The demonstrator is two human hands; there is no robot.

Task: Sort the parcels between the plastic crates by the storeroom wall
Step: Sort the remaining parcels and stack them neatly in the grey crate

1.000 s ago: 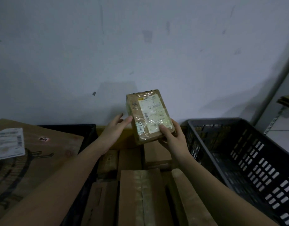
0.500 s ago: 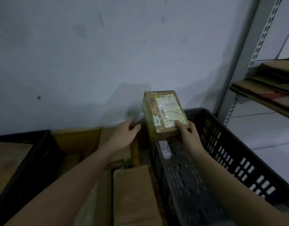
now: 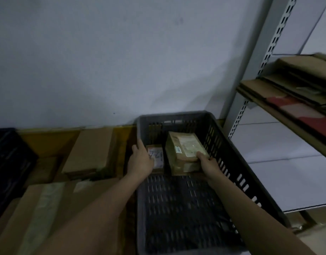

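The right hand (image 3: 209, 163) still grasps the labelled parcel (image 3: 185, 147), now lowered into the grey crate (image 3: 237, 173) onto another parcel (image 3: 188, 167). The left hand (image 3: 140, 161), fingers relaxed, now rests on the crate's left rim.

The scene is being shown in dim, flat light with a bluish cast. The wall (image 3: 121, 61) is being lit more than anything below it, and a soft shadow is being thrown across it toward the crate (image 3: 230, 153). Detail is being lost to grain and soft blur. The shelf upright (image 3: 257, 57) is being bent by wide-angle distortion.
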